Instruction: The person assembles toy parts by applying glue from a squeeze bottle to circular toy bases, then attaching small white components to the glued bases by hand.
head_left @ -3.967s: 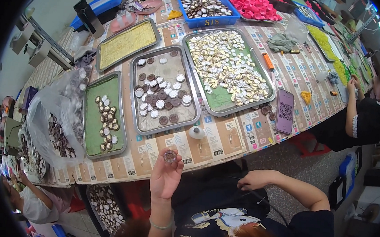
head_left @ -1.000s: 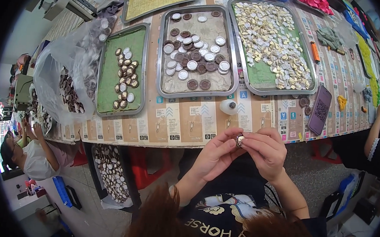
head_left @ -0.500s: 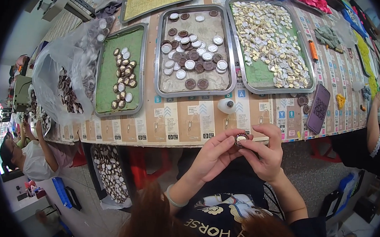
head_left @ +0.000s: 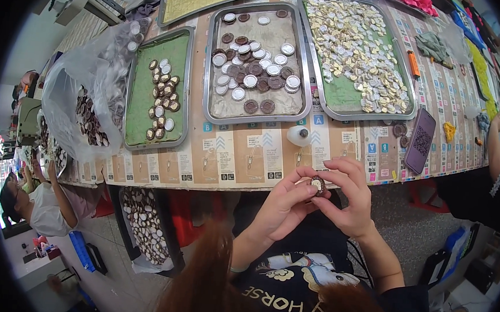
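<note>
Round brown disc (head_left: 317,185), pale face toward camera

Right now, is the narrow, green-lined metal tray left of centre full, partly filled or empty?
Partly filled: the tray holds small round brown, pale-topped pieces in one clustered column, with bare green lining on both sides.

White squeeze bottle (head_left: 299,136) stands between left hand (head_left: 284,209) and grey-lined metal tray (head_left: 223,106); passable either side along tabletop (head_left: 226,161) front. Phone (head_left: 420,142) obstructs farther right. Raised tray rim bars low sliding.
</note>
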Tool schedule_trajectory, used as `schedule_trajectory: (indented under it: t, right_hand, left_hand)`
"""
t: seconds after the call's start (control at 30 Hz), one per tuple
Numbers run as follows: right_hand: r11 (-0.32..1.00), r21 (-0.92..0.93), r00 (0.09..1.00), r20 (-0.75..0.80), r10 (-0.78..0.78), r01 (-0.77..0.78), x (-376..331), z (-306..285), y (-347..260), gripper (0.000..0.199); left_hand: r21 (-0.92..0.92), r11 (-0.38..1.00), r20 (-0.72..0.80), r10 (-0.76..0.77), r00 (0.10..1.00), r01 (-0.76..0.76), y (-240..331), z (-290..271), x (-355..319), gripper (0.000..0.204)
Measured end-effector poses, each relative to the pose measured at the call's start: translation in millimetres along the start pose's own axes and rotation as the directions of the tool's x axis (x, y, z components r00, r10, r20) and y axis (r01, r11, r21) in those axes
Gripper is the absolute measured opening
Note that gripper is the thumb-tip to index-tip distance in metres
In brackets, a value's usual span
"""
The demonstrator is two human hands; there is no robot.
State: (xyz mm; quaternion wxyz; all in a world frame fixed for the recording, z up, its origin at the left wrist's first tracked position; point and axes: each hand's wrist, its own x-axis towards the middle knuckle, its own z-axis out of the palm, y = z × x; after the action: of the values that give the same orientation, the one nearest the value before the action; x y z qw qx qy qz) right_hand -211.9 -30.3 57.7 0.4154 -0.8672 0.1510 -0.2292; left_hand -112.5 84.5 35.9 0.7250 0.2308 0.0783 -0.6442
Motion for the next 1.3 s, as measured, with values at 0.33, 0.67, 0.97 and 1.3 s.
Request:
schedule_trajectory:
  t: [0.33,0.67,0.97,1.3]
  right_hand:
    - [1.000,0.020,1.000,0.010,0.008,-0.008,-1,-1,3,0.038]
    - [0.994,0.108,1.000,0.021,-0.021,0.018,6,4,2,0.041]
    - [0.836,0.445,0.924,-0.051,0.380,-0.320,6,23,56,0.032]
    - [0.978,0.034,0.978,-0.006,0.207,-0.207,35,56,65,0.042]
  left_hand:
    - [-0.038,0.999,-0.003,0.004,1.000,-0.004,-3,-2,3,0.015]
    - [0.029,0.999,-0.061,0.044,0.997,-0.042,16,-4,-8,0.018]
    - [0.944,0.197,-0.109,0.944,0.312,-0.264,184,-109,-16,0.022]
    - [0.902,-0.358,0.137,0.765,0.629,0.239,141,-61,55,0.017]
